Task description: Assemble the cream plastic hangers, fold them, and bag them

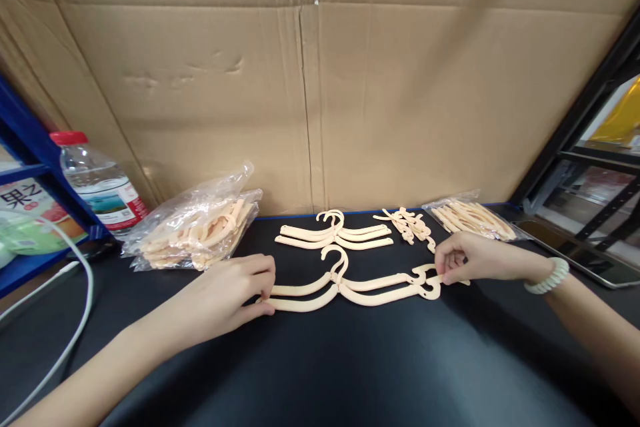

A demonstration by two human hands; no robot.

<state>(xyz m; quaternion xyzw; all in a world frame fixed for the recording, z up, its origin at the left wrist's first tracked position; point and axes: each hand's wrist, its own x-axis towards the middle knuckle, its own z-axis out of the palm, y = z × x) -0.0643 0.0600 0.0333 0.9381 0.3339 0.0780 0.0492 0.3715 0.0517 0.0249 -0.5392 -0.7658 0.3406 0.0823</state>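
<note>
Your left hand [237, 287]: grip pinching front hangers [380, 298] at left end | your right hand [467, 257]: grip pinching curled piece [436, 292] at right end | front hangers on the counter [320, 367] | beyond: rear hangers [364, 244], loose pieces [407, 224] | cardboard [225, 94] behind

front hangers [339, 286] on table [350, 367], rear hangers [335, 236] behind; bottle [107, 190] left, small parts [407, 222] right

I can read 果之 on the package [45, 205] on the blue shelf [20, 272], past the left edge of the table [320, 360]; print on the bottle [87, 170] label [113, 204], by the far left corner, is too small.
</note>
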